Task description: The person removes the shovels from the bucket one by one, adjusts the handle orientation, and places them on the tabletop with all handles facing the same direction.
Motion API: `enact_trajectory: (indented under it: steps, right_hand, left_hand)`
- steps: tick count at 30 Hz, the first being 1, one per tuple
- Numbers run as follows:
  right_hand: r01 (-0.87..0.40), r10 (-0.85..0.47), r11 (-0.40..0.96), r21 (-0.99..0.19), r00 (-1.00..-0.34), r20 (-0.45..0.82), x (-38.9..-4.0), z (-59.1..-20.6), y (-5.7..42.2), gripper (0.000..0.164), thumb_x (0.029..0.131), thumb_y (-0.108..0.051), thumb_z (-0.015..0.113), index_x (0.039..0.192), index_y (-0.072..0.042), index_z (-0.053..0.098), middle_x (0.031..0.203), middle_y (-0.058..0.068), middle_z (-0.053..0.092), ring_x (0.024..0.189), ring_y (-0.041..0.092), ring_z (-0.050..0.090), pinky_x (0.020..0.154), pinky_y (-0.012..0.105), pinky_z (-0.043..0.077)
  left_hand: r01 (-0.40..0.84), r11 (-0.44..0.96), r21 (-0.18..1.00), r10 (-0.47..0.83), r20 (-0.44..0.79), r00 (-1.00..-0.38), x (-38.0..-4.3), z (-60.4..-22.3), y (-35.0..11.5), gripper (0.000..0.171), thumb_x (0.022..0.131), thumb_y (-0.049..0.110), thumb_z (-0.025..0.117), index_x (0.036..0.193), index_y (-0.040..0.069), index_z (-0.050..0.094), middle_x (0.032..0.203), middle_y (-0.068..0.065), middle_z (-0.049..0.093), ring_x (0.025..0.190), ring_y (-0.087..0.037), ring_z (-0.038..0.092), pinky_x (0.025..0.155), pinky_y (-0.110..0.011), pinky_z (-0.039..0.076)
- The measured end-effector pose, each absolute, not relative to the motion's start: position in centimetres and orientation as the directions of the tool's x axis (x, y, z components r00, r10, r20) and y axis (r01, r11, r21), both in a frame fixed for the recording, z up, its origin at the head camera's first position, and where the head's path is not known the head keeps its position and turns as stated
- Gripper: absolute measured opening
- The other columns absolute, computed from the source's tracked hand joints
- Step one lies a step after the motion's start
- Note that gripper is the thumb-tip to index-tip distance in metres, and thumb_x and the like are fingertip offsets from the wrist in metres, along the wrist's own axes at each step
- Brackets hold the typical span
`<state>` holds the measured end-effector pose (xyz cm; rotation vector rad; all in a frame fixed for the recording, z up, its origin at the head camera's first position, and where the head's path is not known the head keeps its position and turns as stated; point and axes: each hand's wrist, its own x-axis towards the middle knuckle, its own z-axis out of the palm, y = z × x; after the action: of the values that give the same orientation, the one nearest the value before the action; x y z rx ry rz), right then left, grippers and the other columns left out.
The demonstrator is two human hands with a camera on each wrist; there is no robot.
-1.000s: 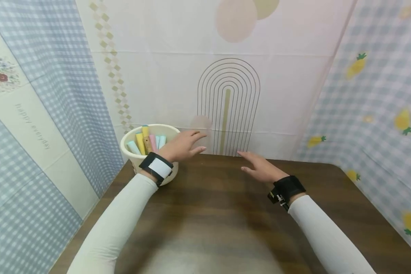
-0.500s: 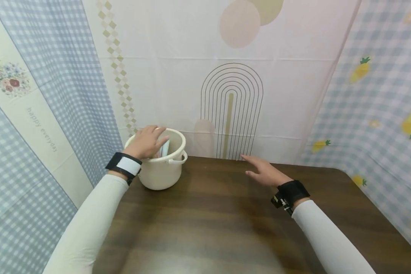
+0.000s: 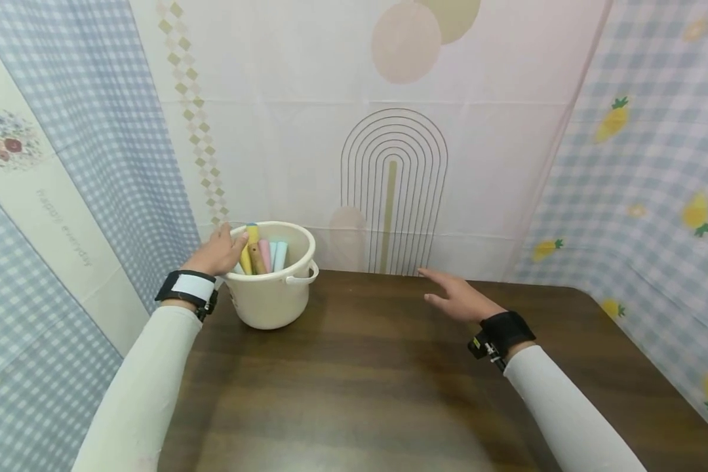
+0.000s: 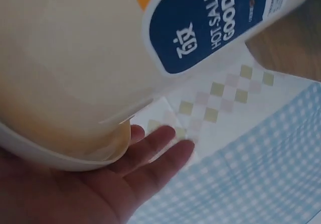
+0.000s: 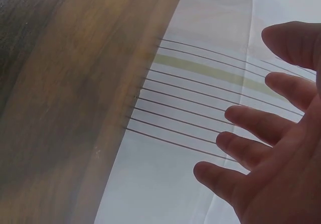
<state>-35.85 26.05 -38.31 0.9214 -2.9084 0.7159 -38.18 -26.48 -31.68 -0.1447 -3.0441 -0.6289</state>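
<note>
A cream plastic bucket (image 3: 268, 303) stands upright at the far left of the table. Several thick coloured sticks lean inside it: yellow sticks, a pink stick (image 3: 265, 254), a brown stick (image 3: 256, 257) and light blue sticks (image 3: 280, 255). My left hand (image 3: 209, 255) is at the bucket's left rim, thumb over the opening. In the left wrist view its fingers (image 4: 165, 156) extend loosely outside the rim, beside the wall with a blue label (image 4: 200, 25). My right hand (image 3: 463, 298) hovers over the table's back right, fingers spread, holding nothing.
The dark wooden table (image 3: 342, 367) spreads in front of me. A white cloth (image 3: 295, 151) with printed arches hangs behind it, and checked cloths (image 3: 643, 216) hang at both sides. A white handle (image 3: 303, 278) sits on the bucket's right side.
My left hand has moved left, across the top of the bucket to its left rim, uncovering the sticks. The right hand has barely moved.
</note>
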Motion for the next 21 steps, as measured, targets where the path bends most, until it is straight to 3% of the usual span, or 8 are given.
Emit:
enact_trajectory:
  steps: [4, 9, 16, 17, 21]
  right_hand:
    - [-0.538, -0.535, 0.727, -0.426, -0.833, 0.139, -35.8, -38.4, 26.0, 0.064, 0.107, -0.021, 0.057, 0.163, -0.008, 0.031, 0.166, 0.022, 0.034, 0.153, 0.044, 0.033, 0.122, 0.063, 0.029]
    - [-0.559, -0.548, 0.705, -0.436, -0.82, 0.165, -35.8, -38.6, 25.6, 0.062, 0.106, -0.018, 0.058, 0.161, -0.004, 0.034, 0.165, 0.025, 0.036, 0.152, 0.045, 0.033, 0.122, 0.063, 0.029]
    - [-0.513, -0.518, 0.728, -0.456, -0.846, 0.125, -35.4, -39.0, 25.4, 0.061, 0.106, -0.021, 0.059, 0.161, -0.006, 0.036, 0.165, 0.022, 0.036, 0.153, 0.043, 0.032, 0.123, 0.062, 0.028]
    - [-0.508, -0.516, 0.728, -0.459, -0.848, 0.12, -35.4, -39.0, 25.4, 0.061, 0.106, -0.021, 0.058, 0.161, -0.006, 0.036, 0.165, 0.022, 0.036, 0.153, 0.043, 0.032, 0.123, 0.062, 0.028]
    - [-0.518, -0.524, 0.723, -0.456, -0.842, 0.126, -35.2, -39.1, 25.5, 0.06, 0.106, -0.021, 0.058, 0.161, -0.006, 0.036, 0.164, 0.023, 0.037, 0.152, 0.044, 0.033, 0.122, 0.063, 0.029]
  left_hand:
    - [0.113, 0.912, 0.395, 0.1, 0.053, -0.994, -38.5, -31.9, -26.6, 0.078, 0.112, 0.043, 0.011, 0.156, -0.021, 0.004, 0.164, -0.044, 0.003, 0.152, -0.06, 0.009, 0.125, -0.067, 0.014]
    - [0.144, 0.923, 0.357, 0.124, 0.078, -0.989, -38.7, -31.9, -26.8, 0.065, 0.111, 0.025, 0.012, 0.153, -0.025, 0.013, 0.162, -0.045, 0.012, 0.151, -0.061, 0.012, 0.125, -0.067, 0.016]
    - [0.188, 0.901, 0.39, 0.131, 0.167, -0.977, -38.7, -32.2, -26.3, 0.053, 0.102, 0.008, 0.026, 0.137, -0.028, 0.041, 0.14, -0.047, 0.046, 0.124, -0.055, 0.051, 0.109, -0.064, 0.043]
    - [0.196, 0.898, 0.393, 0.134, 0.18, -0.975, -38.8, -32.2, -26.2, 0.052, 0.101, 0.007, 0.027, 0.136, -0.028, 0.043, 0.137, -0.046, 0.048, 0.121, -0.054, 0.054, 0.106, -0.064, 0.045]
    - [0.207, 0.887, 0.413, 0.137, 0.192, -0.972, -38.9, -32.3, -25.6, 0.054, 0.101, 0.006, 0.029, 0.141, -0.029, 0.036, 0.143, -0.049, 0.043, 0.131, -0.058, 0.048, 0.112, -0.065, 0.041]
